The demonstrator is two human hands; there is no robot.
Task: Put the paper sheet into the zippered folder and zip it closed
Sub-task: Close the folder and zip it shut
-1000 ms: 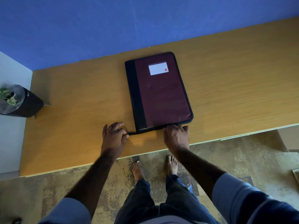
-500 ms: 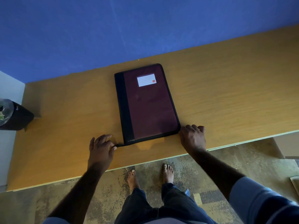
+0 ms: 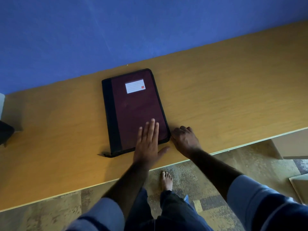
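The zippered folder (image 3: 133,110), maroon with a black spine and a white label, lies closed on the wooden table (image 3: 225,97). Its zip pull (image 3: 102,154) sticks out at the near left corner, free of both hands. My left hand (image 3: 148,144) lies flat on the near right part of the cover, fingers straight. My right hand (image 3: 185,140) rests on the table with loosely curled fingers, against the folder's near right corner. No paper sheet is visible.
A blue wall runs behind the table. A dark pot (image 3: 5,132) sits at the far left edge. The table's front edge (image 3: 250,144) runs just behind my wrists. A cardboard box (image 3: 290,147) stands below on the right, on the floor.
My left hand let go of the zip pull and moved right onto the folder's cover. My right hand shifted from the near edge to the near right corner.
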